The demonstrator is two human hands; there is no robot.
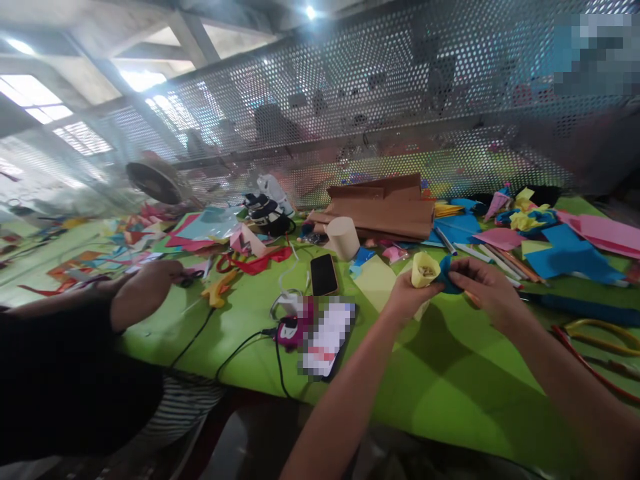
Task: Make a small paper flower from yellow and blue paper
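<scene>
My left hand (406, 300) is closed around a small yellow paper cup (423, 268), its open top facing up with something pale inside. Beside it, my right hand (483, 287) pinches a piece of blue paper (449, 275) against the cup's right side. The blue piece's far edge is hidden behind fingers. Under my left hand lies a pale yellow paper sheet (373, 285). Pencils (510, 263) and more blue paper (565, 257) rest beyond my right hand.
Two phones (324, 275) and a purple power socket (293, 333) with cables lie left of my hands. A yellow glue gun (219, 290) is near a co-worker's arm (150, 293). Pliers (605, 337) lie at right. A paper roll (343, 238) and brown cardboard (385, 210) stand behind.
</scene>
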